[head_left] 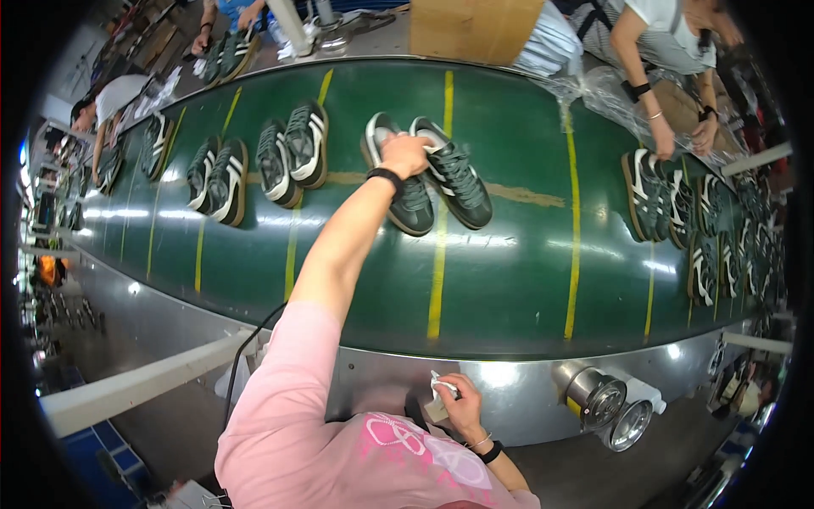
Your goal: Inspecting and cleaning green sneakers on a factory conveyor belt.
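Note:
My left hand (405,156) reaches across the green conveyor belt and closes on the heel ends of a pair of dark green sneakers with white stripes. Its fingers lie over the opening of the left sneaker (410,206) and touch the collar of the right sneaker (460,188). Both toes point toward me. Close to my body, over the metal edge, my right hand (463,409) pinches a small crumpled white cloth or paper (441,388); which of these I cannot tell.
More sneaker pairs stand on the conveyor belt (509,280), left (292,153) and right (649,195). Co-workers handle sneakers at the far left and right. A cardboard box (475,32) stands beyond the belt. A metal cylinder (596,394) sticks out from the near metal edge.

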Available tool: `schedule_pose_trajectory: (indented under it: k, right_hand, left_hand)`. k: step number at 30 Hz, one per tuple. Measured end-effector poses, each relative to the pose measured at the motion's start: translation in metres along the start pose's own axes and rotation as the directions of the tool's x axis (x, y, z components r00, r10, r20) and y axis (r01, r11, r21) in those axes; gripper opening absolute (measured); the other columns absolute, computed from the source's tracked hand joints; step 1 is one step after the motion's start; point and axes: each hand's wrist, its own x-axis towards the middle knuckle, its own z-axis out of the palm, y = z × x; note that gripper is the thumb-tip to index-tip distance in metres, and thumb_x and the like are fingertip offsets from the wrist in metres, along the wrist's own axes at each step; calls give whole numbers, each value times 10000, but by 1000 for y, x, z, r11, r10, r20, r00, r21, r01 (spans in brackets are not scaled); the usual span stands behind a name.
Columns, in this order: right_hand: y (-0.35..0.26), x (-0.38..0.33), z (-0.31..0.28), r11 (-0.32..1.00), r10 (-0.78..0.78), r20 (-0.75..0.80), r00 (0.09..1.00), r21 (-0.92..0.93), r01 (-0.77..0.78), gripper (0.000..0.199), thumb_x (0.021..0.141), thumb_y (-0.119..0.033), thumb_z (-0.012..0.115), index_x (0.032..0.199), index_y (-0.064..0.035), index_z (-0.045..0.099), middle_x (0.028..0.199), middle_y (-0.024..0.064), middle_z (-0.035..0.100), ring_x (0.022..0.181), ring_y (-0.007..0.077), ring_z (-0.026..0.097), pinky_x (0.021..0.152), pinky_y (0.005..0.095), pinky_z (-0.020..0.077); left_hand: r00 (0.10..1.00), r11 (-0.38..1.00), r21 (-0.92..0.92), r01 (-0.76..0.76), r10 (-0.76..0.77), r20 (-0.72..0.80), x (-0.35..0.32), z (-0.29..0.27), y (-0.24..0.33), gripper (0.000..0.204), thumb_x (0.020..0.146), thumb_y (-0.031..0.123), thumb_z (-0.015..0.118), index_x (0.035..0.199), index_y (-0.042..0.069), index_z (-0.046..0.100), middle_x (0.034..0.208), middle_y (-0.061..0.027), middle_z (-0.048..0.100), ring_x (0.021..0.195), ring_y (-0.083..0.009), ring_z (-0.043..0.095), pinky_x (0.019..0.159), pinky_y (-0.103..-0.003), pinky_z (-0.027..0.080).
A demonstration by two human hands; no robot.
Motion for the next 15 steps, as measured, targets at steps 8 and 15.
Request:
schedule_pose_trajectory:
  k: [8,15]
  right_hand:
    - [-1,-1,3,1000,-16,-41,999,18,17,150,819,-34,758,963,-22,719,957,84,683,874,189,649,761,293,509]
    - [8,-29,-13,973,222,-126,967,93,-211,157,854,-65,751,1003,-30,716,998,82,689,916,172,653,789,303,521]
  left_hand:
    - [985,993,-50,111,-117,-130,-36,2,18,261,749,184,690,994,212,777,1128,-176,649,1122,-378,565,970,-462,443]
    - [977,971,-197,-137,100,-190,-144,-8,-26,226,677,160,704,898,128,744,919,-158,623,979,-363,587,853,-441,491]
